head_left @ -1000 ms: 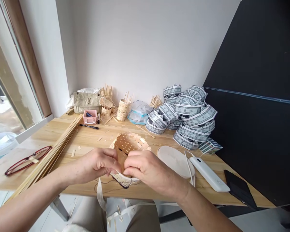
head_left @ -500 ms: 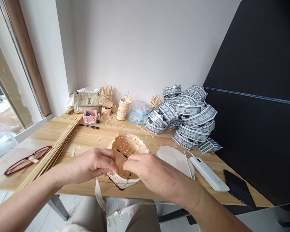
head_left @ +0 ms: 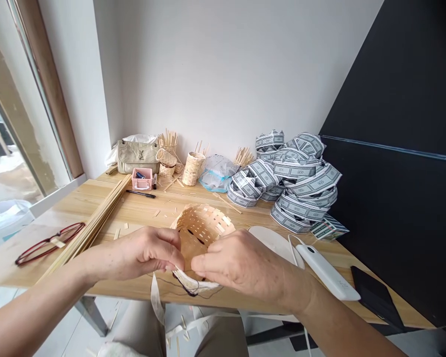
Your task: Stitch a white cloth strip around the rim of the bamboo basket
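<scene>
A round woven bamboo basket [head_left: 202,223] with open gaps between its pale strips is tilted in front of me, its hollow facing me. My left hand [head_left: 148,254] pinches its near rim from the left. My right hand [head_left: 238,263] covers the rim from the right, fingertips close to my left fingers. The rim's near edge [head_left: 195,282] shows between and below my hands, with dark thread [head_left: 188,288] at it. A white strip [head_left: 156,300] hangs down below the table edge near my left hand. My fingers hide part of the rim.
A bundle of long bamboo strips [head_left: 96,228] and red glasses [head_left: 50,244] lie left. A pale round disc [head_left: 271,240], white power bank [head_left: 329,272] and black phone [head_left: 375,297] lie right. Printed paper bands [head_left: 297,183] are heaped at the back.
My right hand has slid rightward and lies flatter over the rim. The basket's near edge is pressed narrower between my hands. The whole scene has shifted slightly right in view.
</scene>
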Available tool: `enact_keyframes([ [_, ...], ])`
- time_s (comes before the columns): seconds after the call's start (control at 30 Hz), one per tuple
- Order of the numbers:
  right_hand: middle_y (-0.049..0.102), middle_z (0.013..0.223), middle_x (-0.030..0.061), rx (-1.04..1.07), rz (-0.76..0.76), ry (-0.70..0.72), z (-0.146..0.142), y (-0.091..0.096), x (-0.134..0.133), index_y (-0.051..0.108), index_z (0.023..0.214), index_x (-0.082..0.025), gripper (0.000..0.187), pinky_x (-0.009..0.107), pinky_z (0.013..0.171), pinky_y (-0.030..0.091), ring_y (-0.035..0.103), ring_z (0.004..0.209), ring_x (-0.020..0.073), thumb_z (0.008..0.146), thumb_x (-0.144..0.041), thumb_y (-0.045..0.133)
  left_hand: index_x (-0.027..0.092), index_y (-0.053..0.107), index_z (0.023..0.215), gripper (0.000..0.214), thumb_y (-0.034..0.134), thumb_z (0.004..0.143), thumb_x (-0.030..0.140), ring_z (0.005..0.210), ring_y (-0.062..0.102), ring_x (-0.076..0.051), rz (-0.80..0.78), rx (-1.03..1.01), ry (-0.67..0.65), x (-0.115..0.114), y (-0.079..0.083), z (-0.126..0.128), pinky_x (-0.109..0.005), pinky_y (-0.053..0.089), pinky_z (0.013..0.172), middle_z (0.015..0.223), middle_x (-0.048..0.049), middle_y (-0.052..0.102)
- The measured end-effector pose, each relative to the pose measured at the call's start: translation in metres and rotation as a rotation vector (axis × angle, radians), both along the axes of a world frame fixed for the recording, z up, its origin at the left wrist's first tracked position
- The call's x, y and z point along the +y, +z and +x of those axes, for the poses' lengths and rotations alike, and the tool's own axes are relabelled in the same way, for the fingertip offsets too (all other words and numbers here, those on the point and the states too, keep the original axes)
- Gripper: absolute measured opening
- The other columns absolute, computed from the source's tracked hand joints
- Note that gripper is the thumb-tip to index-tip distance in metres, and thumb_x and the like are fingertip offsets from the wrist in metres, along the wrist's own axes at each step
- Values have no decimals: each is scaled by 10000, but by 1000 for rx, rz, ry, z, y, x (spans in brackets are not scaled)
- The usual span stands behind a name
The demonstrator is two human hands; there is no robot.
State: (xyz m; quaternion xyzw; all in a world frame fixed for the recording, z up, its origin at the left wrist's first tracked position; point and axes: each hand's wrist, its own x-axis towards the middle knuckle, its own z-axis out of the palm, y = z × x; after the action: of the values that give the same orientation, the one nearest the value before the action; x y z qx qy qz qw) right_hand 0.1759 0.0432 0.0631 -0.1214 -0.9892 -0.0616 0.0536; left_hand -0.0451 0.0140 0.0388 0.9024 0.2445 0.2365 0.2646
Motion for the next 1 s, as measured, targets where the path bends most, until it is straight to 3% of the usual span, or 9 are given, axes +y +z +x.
enact_keyframes([
  [0.27,411,590,-37,-45,-20,-139,1,-3,-2,527,709,-204,173,243,486,132,294,510,102,751,-49,462,102,670,891,349,359,925,259,720,533,-120,54,-5,0,-1,0,0,-187,402,646,789,-90,572],
  [0.47,389,580,-40,16,-7,-108,1,-16,3,549,695,-196,157,249,508,145,284,514,96,795,-94,484,117,672,882,364,341,931,260,718,539,-123,72,-6,15,-3,-6,3,-196,400,644,766,-77,554],
  [0.73,369,563,-49,64,-87,-100,0,-21,1,553,682,-193,139,232,493,119,248,511,87,721,-62,534,113,674,871,361,343,931,241,692,523,-112,42,-16,26,-5,-11,3,-186,391,626,750,-65,531],
  [1.0,431,604,-55,5,-238,-116,-4,-21,-5,584,715,-192,140,210,490,172,352,535,73,803,-92,539,126,683,891,269,428,902,210,682,533,-107,29,-60,15,-2,-18,7,-174,396,615,749,-59,540],
])
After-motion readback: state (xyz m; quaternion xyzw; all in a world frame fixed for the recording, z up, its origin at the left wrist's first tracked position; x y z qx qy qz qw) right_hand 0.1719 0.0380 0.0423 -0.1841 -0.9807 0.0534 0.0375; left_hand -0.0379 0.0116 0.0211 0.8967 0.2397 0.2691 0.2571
